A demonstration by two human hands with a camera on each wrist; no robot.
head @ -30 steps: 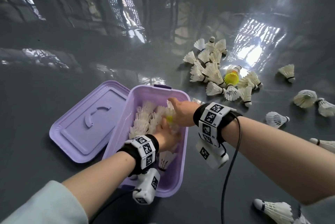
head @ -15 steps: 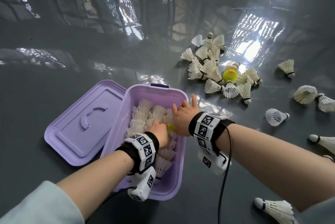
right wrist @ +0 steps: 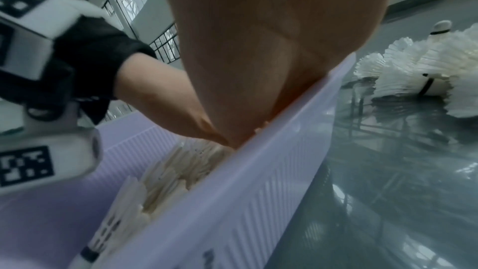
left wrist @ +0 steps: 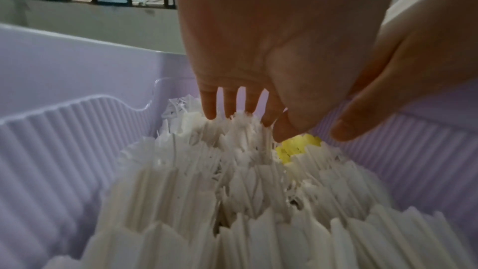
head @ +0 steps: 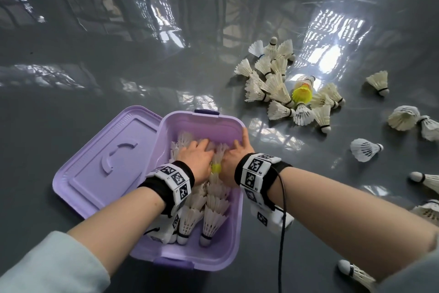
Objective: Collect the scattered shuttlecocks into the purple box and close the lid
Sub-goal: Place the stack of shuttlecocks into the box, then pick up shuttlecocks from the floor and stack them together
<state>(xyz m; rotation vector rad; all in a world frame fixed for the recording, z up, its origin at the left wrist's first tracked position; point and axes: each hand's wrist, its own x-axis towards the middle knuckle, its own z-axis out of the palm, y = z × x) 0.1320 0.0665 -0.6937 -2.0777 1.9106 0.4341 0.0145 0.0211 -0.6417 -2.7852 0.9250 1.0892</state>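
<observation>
hands first: your left hand lies palm down inside the purple box, fingers straight and a little spread, pressing on the white shuttlecocks in the box. the left wrist view shows those fingers with their tips touching the feather tops and curled around nothing. your right hand is just beside it, also flat on the feathers, with the thumb side against the right wall of the box and one finger lying along the top of that rim. in the right wrist view the palm meets the box wall and the fingers are hidden, but the head view shows them extended, gripping nothing.

shuttlecocks fill the box under and behind both hands, lying with corks toward you and feathers pointing away. a yellow shuttlecock in the box shows between your two wrists; from the left wrist it sits just under the thumb side of the left hand.

the lid lies open and flat on the grey floor, touching the left side of the box.

beyond the box, up and to the right of your right hand, a pile of loose shuttlecocks lies on the floor with a yellow one on the floor among them. more single shuttlecocks are scattered further right, well apart from both hands.
</observation>
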